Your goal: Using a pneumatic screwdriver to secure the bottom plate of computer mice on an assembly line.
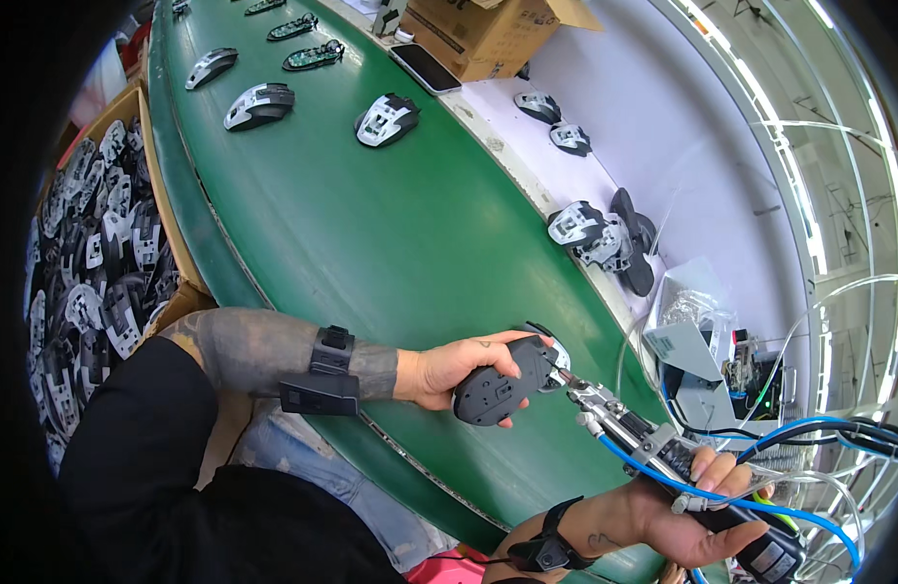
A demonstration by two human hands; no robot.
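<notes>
My left hand (459, 372) is closed round a black computer mouse (498, 387), its underside turned up toward me. In my right hand (697, 511) lies an electric screwdriver (644, 438) with a metal nose, a blue air hose and cables. The bit of the screwdriver points at the mouse's edge; whether it touches a screw I cannot make out. Behind the held mouse, another mouse shell (556, 355) in white and black rests on the green conveyor belt (391, 253), partly hidden by my left hand.
Several mouse shells (386, 121) and green circuit-board parts (313, 55) lie farther up the belt. At left stands a cardboard box (167, 185) full of shells. Along the right ledge are a phone (425, 68), more shells (575, 224) and a screw feeder (755, 380); a carton (478, 34) sits behind.
</notes>
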